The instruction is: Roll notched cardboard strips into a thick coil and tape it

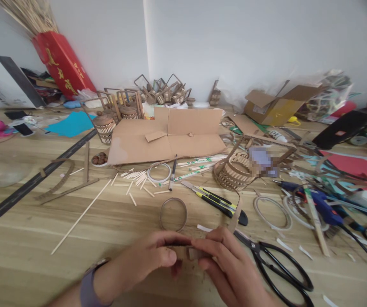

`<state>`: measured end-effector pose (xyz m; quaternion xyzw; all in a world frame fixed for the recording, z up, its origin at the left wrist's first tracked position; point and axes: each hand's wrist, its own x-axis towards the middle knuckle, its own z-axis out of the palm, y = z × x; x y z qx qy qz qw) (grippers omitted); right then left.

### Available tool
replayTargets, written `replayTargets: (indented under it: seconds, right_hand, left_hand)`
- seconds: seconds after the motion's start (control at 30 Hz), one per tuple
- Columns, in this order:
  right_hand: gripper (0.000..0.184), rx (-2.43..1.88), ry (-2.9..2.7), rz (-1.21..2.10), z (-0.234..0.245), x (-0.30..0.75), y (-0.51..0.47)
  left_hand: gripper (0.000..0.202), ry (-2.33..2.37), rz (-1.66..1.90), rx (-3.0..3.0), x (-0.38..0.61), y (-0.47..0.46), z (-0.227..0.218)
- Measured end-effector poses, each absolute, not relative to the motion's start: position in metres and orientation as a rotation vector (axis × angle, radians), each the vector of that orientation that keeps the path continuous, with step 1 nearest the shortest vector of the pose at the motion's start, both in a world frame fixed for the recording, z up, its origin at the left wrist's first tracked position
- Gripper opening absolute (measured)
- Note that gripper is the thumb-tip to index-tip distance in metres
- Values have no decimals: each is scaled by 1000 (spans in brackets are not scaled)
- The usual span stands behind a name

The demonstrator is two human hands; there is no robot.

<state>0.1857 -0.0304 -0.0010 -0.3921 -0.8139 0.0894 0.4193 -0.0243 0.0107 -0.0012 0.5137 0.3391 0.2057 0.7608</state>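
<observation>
My left hand (pixel 145 260) and my right hand (pixel 231 268) meet low in the middle of the view, both pinched on a small brown cardboard strip (pixel 190 252) held between their fingertips. A longer end of cardboard strip (pixel 235 215) rises from behind my right hand. A wristband sits on my left wrist. Just beyond my hands a thin cardboard ring (pixel 173 214) lies flat on the wooden floor. Black scissors (pixel 276 266) lie right of my right hand.
A yellow-and-black utility knife (pixel 214 199), loose wooden sticks (pixel 137 179), a half-built slatted basket (pixel 234 170) and a flattened cardboard sheet (pixel 167 134) lie ahead. A blue glue gun (pixel 321 207) and clutter fill the right. Finished small baskets (pixel 119 111) stand by the wall.
</observation>
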Motion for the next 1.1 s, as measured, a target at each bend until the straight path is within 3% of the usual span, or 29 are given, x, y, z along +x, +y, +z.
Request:
replayTargets:
  seconds: [0.63,0.83,1.1]
  right_hand:
    - [16,-1004,-2135,157,2,181,-34]
    - [18,-966,-2181,115,2,176,-35]
    - [20,-930,-2144,134,-6,176,-36]
  left_hand:
    - [49,686,416,1187,-29,11,-5]
    - [68,716,399,1240,-29,9,-13]
    - [49,756,440,1249,-25,6,-5]
